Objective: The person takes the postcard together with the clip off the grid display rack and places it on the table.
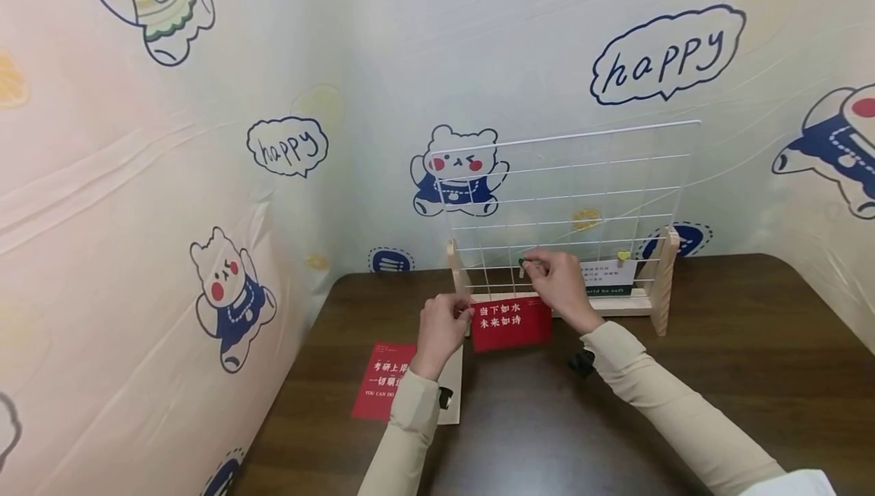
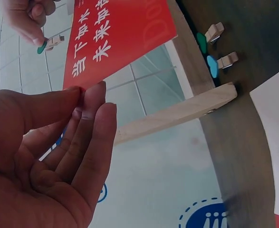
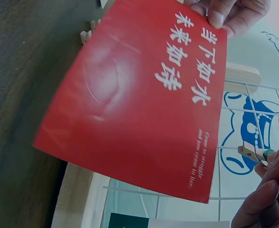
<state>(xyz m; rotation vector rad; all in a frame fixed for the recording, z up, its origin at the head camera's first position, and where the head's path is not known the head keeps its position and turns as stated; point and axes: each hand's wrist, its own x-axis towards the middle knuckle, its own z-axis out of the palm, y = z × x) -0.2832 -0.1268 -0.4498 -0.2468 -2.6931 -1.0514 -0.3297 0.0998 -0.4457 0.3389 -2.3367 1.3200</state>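
Note:
My left hand pinches a red card with white writing at its upper left corner, in front of a white wire grid rack with wooden posts. In the right wrist view the card looks slightly bent, with shine on its face. My right hand pinches a small wooden clothespin with a green end, just above the card and close to the wires. The clothespin stands apart from the card. Lower right on the grid hangs a white and green card, below a yellow heart clip.
Another red card lies on the dark wooden table at the left, beside a pale card partly behind my left forearm. Two clothespins, one green-ended and one blue-ended, lie near the rack's base. Patterned cloth hangs behind.

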